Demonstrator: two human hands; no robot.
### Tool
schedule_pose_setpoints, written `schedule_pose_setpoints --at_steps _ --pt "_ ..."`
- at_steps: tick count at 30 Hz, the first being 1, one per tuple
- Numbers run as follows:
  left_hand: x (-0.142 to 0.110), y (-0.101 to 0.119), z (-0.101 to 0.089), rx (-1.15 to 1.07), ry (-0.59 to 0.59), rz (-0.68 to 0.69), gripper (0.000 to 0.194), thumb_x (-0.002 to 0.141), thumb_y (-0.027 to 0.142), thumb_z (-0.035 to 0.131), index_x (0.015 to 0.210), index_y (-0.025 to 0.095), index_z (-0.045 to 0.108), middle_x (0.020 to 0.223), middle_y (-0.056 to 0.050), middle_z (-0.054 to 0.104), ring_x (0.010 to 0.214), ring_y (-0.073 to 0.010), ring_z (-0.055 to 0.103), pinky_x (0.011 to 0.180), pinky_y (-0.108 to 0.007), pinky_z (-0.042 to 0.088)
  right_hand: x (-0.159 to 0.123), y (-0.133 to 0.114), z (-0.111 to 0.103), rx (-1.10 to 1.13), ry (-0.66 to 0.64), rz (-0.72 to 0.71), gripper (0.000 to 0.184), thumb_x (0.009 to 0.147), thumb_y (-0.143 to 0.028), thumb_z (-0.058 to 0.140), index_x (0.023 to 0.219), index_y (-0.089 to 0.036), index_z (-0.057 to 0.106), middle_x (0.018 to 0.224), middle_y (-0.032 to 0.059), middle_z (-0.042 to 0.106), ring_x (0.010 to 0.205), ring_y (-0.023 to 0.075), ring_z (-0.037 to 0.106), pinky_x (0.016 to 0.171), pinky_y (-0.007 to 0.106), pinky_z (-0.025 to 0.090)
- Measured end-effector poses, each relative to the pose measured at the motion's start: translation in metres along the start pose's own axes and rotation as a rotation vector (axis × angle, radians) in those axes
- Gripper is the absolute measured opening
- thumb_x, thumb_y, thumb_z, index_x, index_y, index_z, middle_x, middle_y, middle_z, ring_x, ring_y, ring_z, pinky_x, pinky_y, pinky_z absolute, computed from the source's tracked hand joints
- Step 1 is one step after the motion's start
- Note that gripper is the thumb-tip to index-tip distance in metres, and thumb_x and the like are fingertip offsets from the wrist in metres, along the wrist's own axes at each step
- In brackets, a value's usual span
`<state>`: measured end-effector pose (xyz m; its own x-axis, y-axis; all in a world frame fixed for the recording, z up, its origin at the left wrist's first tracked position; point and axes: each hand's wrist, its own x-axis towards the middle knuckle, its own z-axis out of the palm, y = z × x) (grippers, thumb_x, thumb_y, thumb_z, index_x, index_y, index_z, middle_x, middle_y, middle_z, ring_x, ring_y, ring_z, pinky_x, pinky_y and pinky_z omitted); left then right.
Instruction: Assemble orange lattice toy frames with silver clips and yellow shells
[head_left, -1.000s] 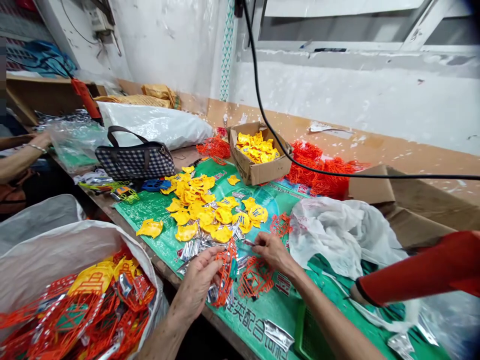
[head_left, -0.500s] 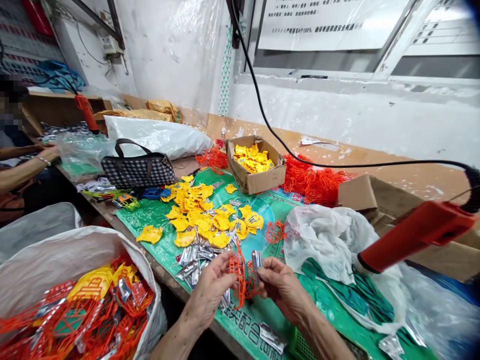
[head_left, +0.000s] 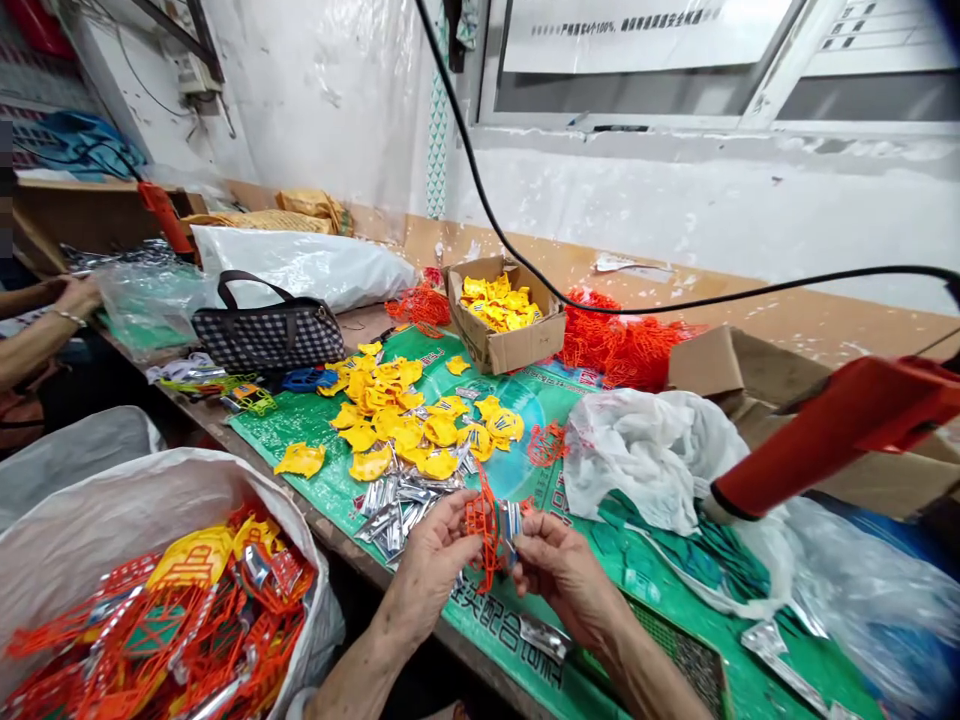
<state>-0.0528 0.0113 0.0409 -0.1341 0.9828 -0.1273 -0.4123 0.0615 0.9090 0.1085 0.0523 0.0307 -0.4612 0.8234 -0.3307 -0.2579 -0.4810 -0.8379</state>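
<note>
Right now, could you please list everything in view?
Mat: one, green, centre
Pieces: many, yellow, mat centre
Strips: many, silver, by pieces
Box: one, brown, behind pieces
Heaps: two, orange, flanking box
Sacks: two, pale, lower left
Handbag: one, dark-checked, left
Tools: two, red, left and right
Cable: one, black, upper right
Tray: one, green, lower right
Crumpled bag: one, white, right
Co-worker's arms: two, far left
Left hand: one, holding orange frame
Right hand: one, holding silver strip

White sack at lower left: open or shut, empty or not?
Open, not empty: the sack gapes, orange lattice pieces and yellow pieces showing inside. Cannot see its bottom.
</note>
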Motion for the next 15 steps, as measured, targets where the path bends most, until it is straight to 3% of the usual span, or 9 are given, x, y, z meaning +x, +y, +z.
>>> schedule_pose_setpoints --at_steps 5,8,15 --pt "0.001 0.003 0.002 -0.019 0.081 0.017 0.05 0.064 0.016 0.076 0.112 0.016 0.064 0.111 -0.009 0.074 0.105 -0.0252 0.067 0.092 -0.034 0.049 -0.001 -0.002 -0.007 -0.168 0.146 -0.06 0.04 0.058 -0.036 0.078 0.083 -0.017 0.053 0.055 -0.0051 0.062 0.045 0.0099 0.058 0.043 0.021 0.048" --pt "-0.001 0.006 0.002 -0.048 0.071 -0.002 0.051 0.065 0.014 0.077 0.114 0.016 0.063 0.113 -0.008 0.074 0.108 -0.0233 0.066 0.092 -0.03 0.049 0.002 0.004 -0.013 -0.266 0.211 -0.092 0.039 0.059 -0.033 0.07 0.09 -0.019 0.052 0.052 -0.0091 0.057 0.039 0.011 0.055 0.035 0.021 0.043" --pt "-0.004 0.007 -0.006 -0.177 0.036 -0.125 0.05 0.063 0.009 0.079 0.111 0.017 0.066 0.109 -0.006 0.073 0.077 -0.0127 0.067 0.066 -0.02 0.051 0.005 0.016 -0.017 -0.468 0.304 -0.171 0.034 0.064 -0.024 0.055 0.098 -0.021 0.053 0.054 -0.0104 0.05 0.036 0.0094 0.051 0.03 0.018 0.03"
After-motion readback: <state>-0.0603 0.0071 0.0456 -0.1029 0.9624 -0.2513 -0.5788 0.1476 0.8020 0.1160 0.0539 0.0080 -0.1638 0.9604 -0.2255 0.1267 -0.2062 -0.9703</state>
